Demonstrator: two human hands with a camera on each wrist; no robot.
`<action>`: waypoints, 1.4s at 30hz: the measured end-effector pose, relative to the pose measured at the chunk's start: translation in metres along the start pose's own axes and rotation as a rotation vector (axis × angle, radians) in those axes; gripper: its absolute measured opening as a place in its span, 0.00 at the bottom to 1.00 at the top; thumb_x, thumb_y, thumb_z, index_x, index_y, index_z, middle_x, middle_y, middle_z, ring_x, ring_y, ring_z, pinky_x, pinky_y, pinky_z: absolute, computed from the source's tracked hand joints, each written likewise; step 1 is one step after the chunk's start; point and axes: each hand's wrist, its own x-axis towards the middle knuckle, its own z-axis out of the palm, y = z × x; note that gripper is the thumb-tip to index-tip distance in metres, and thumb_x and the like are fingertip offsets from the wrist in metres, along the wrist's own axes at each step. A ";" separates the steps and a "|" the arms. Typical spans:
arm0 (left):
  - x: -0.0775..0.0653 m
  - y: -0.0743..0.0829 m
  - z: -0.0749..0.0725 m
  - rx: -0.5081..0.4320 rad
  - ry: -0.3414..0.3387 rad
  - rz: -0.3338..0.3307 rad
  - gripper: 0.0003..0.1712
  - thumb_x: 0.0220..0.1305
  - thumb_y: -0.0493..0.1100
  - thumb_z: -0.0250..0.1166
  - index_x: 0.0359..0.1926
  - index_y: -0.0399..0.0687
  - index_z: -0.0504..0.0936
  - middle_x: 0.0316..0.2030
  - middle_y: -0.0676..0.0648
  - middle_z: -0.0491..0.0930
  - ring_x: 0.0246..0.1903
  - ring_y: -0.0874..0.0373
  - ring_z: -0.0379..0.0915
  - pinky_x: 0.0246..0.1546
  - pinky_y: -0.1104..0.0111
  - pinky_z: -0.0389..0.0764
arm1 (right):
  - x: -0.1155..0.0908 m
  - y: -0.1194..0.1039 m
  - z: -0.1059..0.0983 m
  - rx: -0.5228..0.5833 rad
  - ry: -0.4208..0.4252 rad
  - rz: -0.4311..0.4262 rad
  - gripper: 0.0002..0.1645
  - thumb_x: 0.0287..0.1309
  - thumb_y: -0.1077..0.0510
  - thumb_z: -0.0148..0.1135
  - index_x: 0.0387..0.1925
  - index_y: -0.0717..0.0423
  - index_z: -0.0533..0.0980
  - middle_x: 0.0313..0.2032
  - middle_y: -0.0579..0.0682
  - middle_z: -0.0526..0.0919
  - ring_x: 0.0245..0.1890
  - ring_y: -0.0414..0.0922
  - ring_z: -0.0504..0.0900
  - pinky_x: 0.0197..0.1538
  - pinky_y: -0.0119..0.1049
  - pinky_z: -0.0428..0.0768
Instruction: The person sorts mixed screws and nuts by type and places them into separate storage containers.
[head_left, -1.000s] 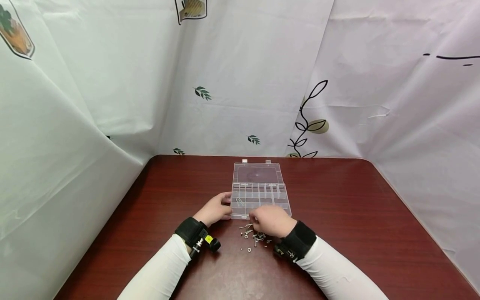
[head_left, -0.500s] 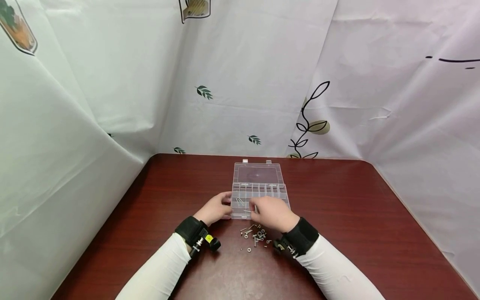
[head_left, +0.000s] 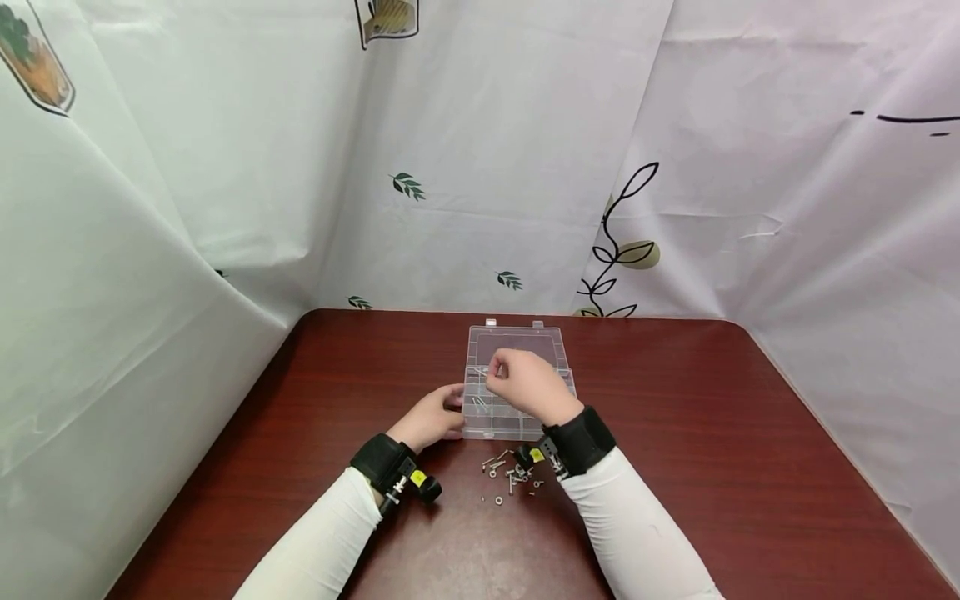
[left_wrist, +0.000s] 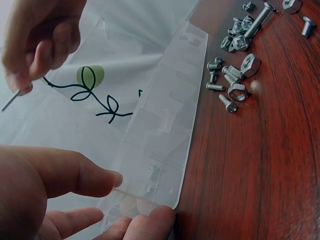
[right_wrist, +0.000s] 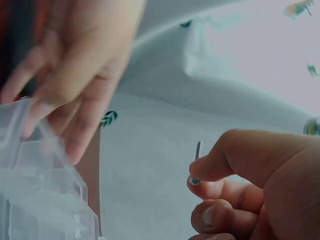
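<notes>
A clear plastic compartment box (head_left: 517, 432) stands on the table with its lid (head_left: 480, 343) laid back. My left hand (head_left: 427, 419) holds the box at its left side; in the left wrist view the thumb (left_wrist: 102, 182) lies at the rim and the other fingers on the outside. Over the back left compartments, my right hand (head_left: 528, 383) pinches a screw (right_wrist: 199, 150) between thumb and index finger, its head showing below the thumb. A few screws (head_left: 478, 404) lie in a left compartment.
In front of the box, several loose screws and nuts (head_left: 517, 475) are scattered on the dark red table (head_left: 675, 417). A single nut (head_left: 498, 501) lies nearest me. Light printed cloth (head_left: 480, 233) hangs behind and at both sides of the table.
My right hand has risen from the loose hardware with a screw and moved away from me, over the front of the box to its back left compartments. The left hand has stayed put.
</notes>
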 end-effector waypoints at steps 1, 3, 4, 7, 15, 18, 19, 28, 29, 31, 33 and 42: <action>0.000 -0.001 0.000 -0.001 -0.001 0.003 0.41 0.53 0.27 0.58 0.71 0.32 0.61 0.56 0.32 0.72 0.42 0.49 0.78 0.39 0.58 0.84 | 0.003 0.000 0.001 0.012 0.007 0.016 0.04 0.60 0.55 0.61 0.30 0.46 0.76 0.22 0.43 0.75 0.20 0.41 0.70 0.26 0.35 0.68; -0.001 -0.001 0.000 -0.005 -0.005 0.010 0.41 0.53 0.27 0.58 0.71 0.31 0.60 0.56 0.32 0.73 0.43 0.49 0.78 0.39 0.58 0.84 | 0.009 0.000 0.003 0.036 0.005 0.048 0.04 0.61 0.54 0.61 0.30 0.47 0.76 0.23 0.44 0.75 0.20 0.42 0.70 0.27 0.36 0.69; -0.001 -0.001 0.000 -0.007 -0.007 0.013 0.41 0.53 0.27 0.58 0.71 0.31 0.60 0.56 0.31 0.72 0.43 0.48 0.78 0.39 0.58 0.84 | 0.011 0.001 0.005 0.039 0.001 0.063 0.05 0.61 0.54 0.61 0.30 0.47 0.76 0.23 0.44 0.76 0.21 0.42 0.71 0.27 0.36 0.69; -0.002 -0.001 0.000 -0.008 -0.010 0.020 0.42 0.52 0.26 0.57 0.71 0.30 0.60 0.56 0.30 0.72 0.43 0.47 0.78 0.39 0.57 0.84 | 0.016 0.003 0.013 0.041 -0.031 0.103 0.05 0.61 0.54 0.61 0.30 0.48 0.77 0.24 0.44 0.76 0.21 0.42 0.70 0.27 0.36 0.69; 0.001 -0.001 -0.002 0.004 0.005 0.015 0.43 0.50 0.27 0.58 0.71 0.32 0.61 0.57 0.32 0.72 0.41 0.49 0.78 0.38 0.58 0.84 | 0.022 0.017 0.040 -0.025 -0.091 0.148 0.06 0.60 0.55 0.61 0.28 0.49 0.76 0.24 0.44 0.76 0.21 0.42 0.70 0.26 0.35 0.67; 0.002 -0.002 -0.002 0.003 0.006 0.015 0.43 0.51 0.27 0.58 0.71 0.33 0.61 0.57 0.32 0.72 0.41 0.50 0.78 0.38 0.58 0.84 | 0.022 0.020 0.045 -0.039 -0.091 0.143 0.07 0.60 0.55 0.62 0.27 0.49 0.76 0.23 0.44 0.76 0.21 0.42 0.72 0.26 0.36 0.68; 0.003 -0.002 -0.002 0.001 0.006 0.013 0.43 0.51 0.27 0.58 0.72 0.33 0.61 0.57 0.31 0.72 0.41 0.50 0.78 0.38 0.58 0.84 | 0.021 0.020 0.046 -0.045 -0.087 0.136 0.07 0.60 0.55 0.63 0.26 0.49 0.76 0.23 0.44 0.76 0.21 0.42 0.72 0.26 0.36 0.69; 0.000 0.001 0.000 0.000 0.006 0.008 0.42 0.52 0.26 0.57 0.72 0.32 0.60 0.58 0.31 0.72 0.42 0.48 0.78 0.39 0.56 0.84 | 0.020 0.022 0.052 -0.070 -0.079 0.136 0.10 0.61 0.52 0.64 0.25 0.47 0.76 0.22 0.44 0.76 0.20 0.43 0.72 0.26 0.36 0.69; -0.001 0.001 0.000 0.000 0.007 0.009 0.42 0.52 0.26 0.57 0.72 0.31 0.60 0.58 0.31 0.72 0.43 0.47 0.78 0.39 0.56 0.84 | 0.020 0.022 0.053 -0.070 -0.080 0.138 0.10 0.61 0.52 0.64 0.25 0.47 0.76 0.22 0.44 0.76 0.20 0.43 0.72 0.26 0.36 0.69; -0.001 0.002 0.000 0.001 0.006 0.007 0.42 0.53 0.26 0.57 0.72 0.32 0.60 0.58 0.30 0.72 0.43 0.47 0.78 0.40 0.56 0.84 | 0.021 0.023 0.054 -0.073 -0.081 0.142 0.10 0.61 0.51 0.65 0.25 0.47 0.76 0.22 0.44 0.76 0.20 0.43 0.72 0.26 0.36 0.69; -0.003 0.002 0.000 0.005 0.001 0.006 0.42 0.53 0.26 0.57 0.72 0.32 0.60 0.59 0.30 0.71 0.44 0.47 0.78 0.40 0.57 0.84 | 0.021 0.024 0.055 -0.071 -0.083 0.141 0.10 0.60 0.51 0.65 0.25 0.47 0.76 0.22 0.44 0.77 0.20 0.43 0.72 0.26 0.36 0.69; -0.004 0.002 0.001 0.017 -0.004 0.004 0.42 0.54 0.26 0.57 0.72 0.32 0.59 0.59 0.30 0.71 0.45 0.46 0.78 0.40 0.57 0.84 | 0.019 0.022 0.052 -0.050 -0.104 0.131 0.10 0.63 0.51 0.64 0.27 0.48 0.77 0.22 0.44 0.76 0.19 0.42 0.70 0.24 0.35 0.67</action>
